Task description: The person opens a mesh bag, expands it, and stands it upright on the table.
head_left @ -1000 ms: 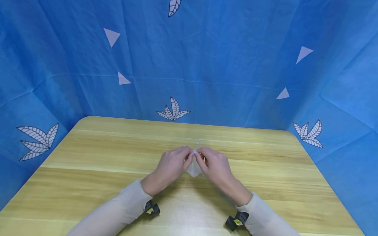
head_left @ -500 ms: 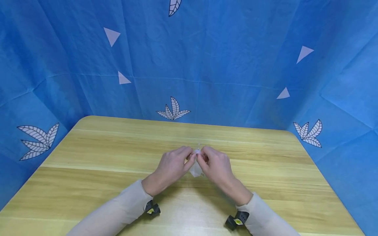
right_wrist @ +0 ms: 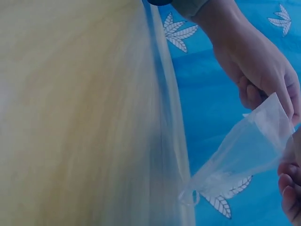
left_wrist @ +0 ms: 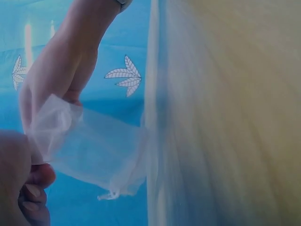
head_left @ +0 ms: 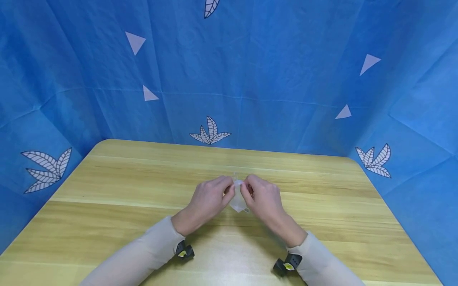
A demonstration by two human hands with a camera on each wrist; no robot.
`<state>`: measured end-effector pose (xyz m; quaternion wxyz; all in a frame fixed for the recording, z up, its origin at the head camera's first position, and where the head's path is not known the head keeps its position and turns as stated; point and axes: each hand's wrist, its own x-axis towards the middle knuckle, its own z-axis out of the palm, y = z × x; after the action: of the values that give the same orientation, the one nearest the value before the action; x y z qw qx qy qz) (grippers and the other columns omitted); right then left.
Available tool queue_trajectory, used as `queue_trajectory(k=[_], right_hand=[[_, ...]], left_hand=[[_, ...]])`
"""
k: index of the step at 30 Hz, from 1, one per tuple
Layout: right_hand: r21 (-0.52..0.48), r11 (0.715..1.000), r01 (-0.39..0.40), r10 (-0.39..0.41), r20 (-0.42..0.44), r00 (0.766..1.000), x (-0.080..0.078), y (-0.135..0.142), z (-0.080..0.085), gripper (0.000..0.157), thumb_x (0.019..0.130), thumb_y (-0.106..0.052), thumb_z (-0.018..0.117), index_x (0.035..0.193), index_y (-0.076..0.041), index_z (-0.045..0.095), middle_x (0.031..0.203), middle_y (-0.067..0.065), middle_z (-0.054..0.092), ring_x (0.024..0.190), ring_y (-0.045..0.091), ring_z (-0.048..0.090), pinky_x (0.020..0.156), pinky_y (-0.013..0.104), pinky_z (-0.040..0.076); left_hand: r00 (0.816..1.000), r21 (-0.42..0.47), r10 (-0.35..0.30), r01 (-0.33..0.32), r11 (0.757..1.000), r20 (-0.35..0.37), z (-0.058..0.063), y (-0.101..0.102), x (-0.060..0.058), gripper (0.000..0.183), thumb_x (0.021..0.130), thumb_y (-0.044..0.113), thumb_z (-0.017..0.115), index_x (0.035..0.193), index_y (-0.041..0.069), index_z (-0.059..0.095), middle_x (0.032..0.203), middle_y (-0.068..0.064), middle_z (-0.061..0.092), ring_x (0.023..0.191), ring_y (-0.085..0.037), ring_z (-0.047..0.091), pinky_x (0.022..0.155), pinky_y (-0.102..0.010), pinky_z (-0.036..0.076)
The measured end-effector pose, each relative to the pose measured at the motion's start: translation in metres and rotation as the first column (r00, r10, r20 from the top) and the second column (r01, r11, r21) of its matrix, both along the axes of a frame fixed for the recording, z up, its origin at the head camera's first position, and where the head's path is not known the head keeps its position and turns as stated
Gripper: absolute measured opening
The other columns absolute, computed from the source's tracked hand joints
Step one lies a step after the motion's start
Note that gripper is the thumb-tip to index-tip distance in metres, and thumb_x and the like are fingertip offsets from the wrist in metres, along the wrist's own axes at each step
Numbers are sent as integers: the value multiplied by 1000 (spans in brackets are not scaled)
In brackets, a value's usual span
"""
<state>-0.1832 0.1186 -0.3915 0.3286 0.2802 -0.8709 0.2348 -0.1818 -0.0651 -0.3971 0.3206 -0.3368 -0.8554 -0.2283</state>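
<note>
Between both hands hangs a small sheer white drawstring pouch (head_left: 237, 203), narrow and see-through. My left hand (head_left: 208, 195) pinches its upper edge from the left with thumb and fingers. From the right, my right hand (head_left: 263, 197) pinches the same edge, fingers curled in. In the left wrist view the pouch (left_wrist: 101, 146) spreads below the fingers, with a thin knotted cord at its lower end. The right wrist view shows the pouch (right_wrist: 244, 148) tapering to a small cord loop (right_wrist: 189, 197). Some fingertips are hidden behind the hands.
A light wooden table (head_left: 125, 178) with rounded far corners lies under the hands. Blue curtains (head_left: 279, 71) printed with white leaves and triangles stand behind it and at both sides. Each wrist wears a small black camera on a strap.
The two hands have drawn slightly apart at the pouch's top edge, so more of the white fabric shows between the fingertips. The right hand has moved slightly rightward.
</note>
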Motion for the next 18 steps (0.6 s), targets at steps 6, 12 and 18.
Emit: queue_trajectory(k=[6, 12, 18], right_hand=[[7, 1000, -23, 23, -7, 1000, 0, -2, -1, 25, 88, -12, 64, 68, -15, 49, 59, -10, 43, 47, 3, 33, 42, 19, 29], [8, 1000, 3, -3, 36, 999, -1, 0, 0, 18, 91, -12, 65, 74, -12, 58, 61, -9, 48, 48, 4, 39, 44, 21, 34], [-15, 1000, -18, 19, 89, 996, -1, 0, 0, 13, 91, -15, 68, 80, -12, 63, 65, -9, 54, 50, 4, 42, 45, 21, 37]], left_hand=[[1000, -18, 15, -15, 1000, -10, 0, -2, -2, 8, 94, 16, 64, 89, 10, 64, 75, 2, 61, 50, -3, 47, 42, -14, 33], [999, -10, 8, -9, 1000, -32, 1, -3, -4, 7, 94, 13, 62, 89, 9, 66, 78, 1, 64, 54, -5, 53, 43, -16, 37], [999, -4, 3, -3, 1000, -44, 0, -3, -4, 7, 93, 13, 63, 88, 9, 65, 77, 1, 63, 53, -5, 51, 43, -15, 36]])
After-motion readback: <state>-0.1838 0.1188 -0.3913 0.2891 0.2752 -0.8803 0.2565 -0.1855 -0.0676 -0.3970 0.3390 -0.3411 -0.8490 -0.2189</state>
